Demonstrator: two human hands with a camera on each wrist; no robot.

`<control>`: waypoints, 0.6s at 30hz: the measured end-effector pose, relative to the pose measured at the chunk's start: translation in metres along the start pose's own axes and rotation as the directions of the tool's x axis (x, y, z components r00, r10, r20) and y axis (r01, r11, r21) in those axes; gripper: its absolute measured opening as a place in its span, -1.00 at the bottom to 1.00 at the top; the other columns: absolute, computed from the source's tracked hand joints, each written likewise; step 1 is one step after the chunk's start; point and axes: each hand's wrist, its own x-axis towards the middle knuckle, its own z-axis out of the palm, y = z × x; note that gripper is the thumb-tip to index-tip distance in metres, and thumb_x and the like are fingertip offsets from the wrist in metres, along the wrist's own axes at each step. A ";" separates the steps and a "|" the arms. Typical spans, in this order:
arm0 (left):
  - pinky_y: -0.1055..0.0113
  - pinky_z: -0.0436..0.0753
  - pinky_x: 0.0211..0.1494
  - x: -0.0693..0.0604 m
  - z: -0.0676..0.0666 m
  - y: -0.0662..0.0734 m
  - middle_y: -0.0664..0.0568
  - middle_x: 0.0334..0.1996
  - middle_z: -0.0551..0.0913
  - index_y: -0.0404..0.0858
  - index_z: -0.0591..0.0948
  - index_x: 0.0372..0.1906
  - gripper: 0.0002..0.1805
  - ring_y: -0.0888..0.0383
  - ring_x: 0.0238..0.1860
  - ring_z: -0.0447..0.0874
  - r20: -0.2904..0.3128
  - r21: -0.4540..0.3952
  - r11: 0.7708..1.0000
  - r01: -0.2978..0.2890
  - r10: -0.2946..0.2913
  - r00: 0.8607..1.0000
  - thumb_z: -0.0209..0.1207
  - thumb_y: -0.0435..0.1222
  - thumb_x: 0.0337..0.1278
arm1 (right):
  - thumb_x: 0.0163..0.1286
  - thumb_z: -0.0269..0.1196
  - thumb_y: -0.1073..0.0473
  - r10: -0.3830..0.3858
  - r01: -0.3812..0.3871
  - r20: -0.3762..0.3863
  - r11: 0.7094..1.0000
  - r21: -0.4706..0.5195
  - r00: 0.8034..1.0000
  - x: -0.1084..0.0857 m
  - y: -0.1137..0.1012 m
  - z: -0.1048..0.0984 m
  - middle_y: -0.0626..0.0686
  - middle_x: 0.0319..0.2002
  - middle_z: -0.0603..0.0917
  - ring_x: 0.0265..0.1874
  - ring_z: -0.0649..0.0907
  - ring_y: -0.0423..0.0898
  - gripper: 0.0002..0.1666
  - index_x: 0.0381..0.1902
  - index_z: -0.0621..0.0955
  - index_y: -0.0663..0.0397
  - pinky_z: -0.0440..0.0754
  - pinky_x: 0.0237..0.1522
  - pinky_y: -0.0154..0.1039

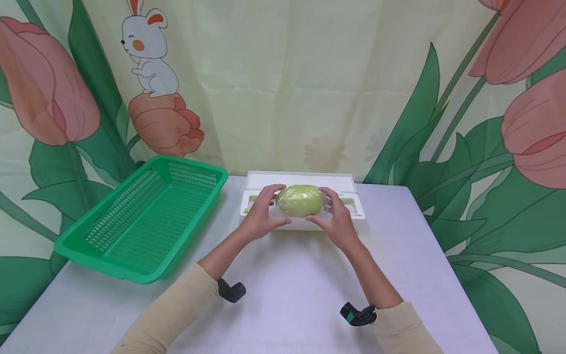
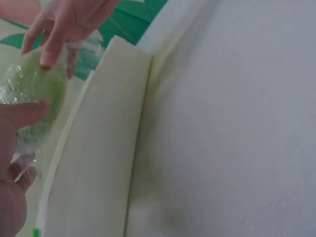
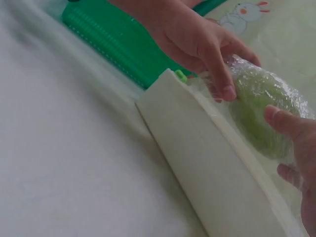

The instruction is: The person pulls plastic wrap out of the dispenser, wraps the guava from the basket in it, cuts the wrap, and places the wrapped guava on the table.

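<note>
A pale green, rounded fruit or vegetable [image 1: 300, 200], wrapped in clear plastic film, is held up above a white box [image 1: 297, 224]. My left hand [image 1: 262, 212] grips its left end, thumb in front and fingers behind. On the opposite end my right hand [image 1: 336, 219] grips it the same way, the film bunched by the palms. In the left wrist view the wrapped green produce [image 2: 37, 96] shows glossy, wrinkled film. The right wrist view shows a thumb of each hand against the produce [image 3: 264, 111]. Its exact kind cannot be told.
The white box's lid [image 1: 300, 180] stands open at the back, and a small bright green piece [image 3: 180, 75] sits at the box's left end. A green plastic basket [image 1: 194, 241] stands on the left of the white table [image 1: 283, 305]. Behind hangs a tulip-patterned curtain [image 1: 265, 88].
</note>
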 end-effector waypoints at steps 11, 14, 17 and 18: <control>0.10 0.62 0.18 0.002 0.003 -0.009 -0.13 0.26 0.46 -0.17 0.28 0.40 -0.14 -0.09 0.13 0.60 0.025 -0.102 0.993 0.063 -0.061 0.998 0.43 -0.32 -0.05 | -0.01 0.53 0.18 -0.006 0.007 0.012 0.995 -0.101 1.000 0.002 0.012 0.004 0.11 0.38 0.34 0.41 0.32 0.09 0.10 0.42 0.20 -0.01 0.30 0.41 0.11; 0.13 0.64 0.16 0.002 0.003 -0.008 -0.13 0.28 0.40 -0.16 0.26 0.39 -0.10 -0.11 0.14 0.60 0.013 -0.118 0.990 0.073 -0.072 0.997 0.46 -0.36 -0.12 | 0.02 0.51 0.21 0.004 -0.006 -0.027 0.998 -0.070 1.000 0.004 0.013 0.006 0.15 0.32 0.41 0.36 0.38 0.11 0.02 0.39 0.24 0.00 0.34 0.38 0.12; 0.19 0.66 0.12 0.003 0.003 -0.008 -0.11 0.24 0.40 -0.17 0.30 0.34 -0.13 -0.11 0.13 0.62 -0.023 -0.102 0.993 0.050 -0.053 0.998 0.47 -0.41 -0.16 | 0.03 0.51 0.21 0.016 -0.017 -0.037 0.999 -0.037 0.999 0.006 0.014 0.006 0.17 0.29 0.48 0.31 0.45 0.13 -0.02 0.38 0.29 -0.01 0.40 0.34 0.11; 0.22 0.66 0.12 0.003 0.003 -0.009 -0.11 0.22 0.41 -0.17 0.32 0.32 -0.15 -0.10 0.13 0.62 -0.037 -0.096 0.995 0.041 -0.045 0.998 0.46 -0.42 -0.16 | 0.03 0.50 0.21 0.016 -0.017 -0.040 0.999 -0.029 0.999 0.007 0.014 0.006 0.18 0.28 0.49 0.30 0.47 0.13 -0.04 0.37 0.30 0.00 0.42 0.32 0.11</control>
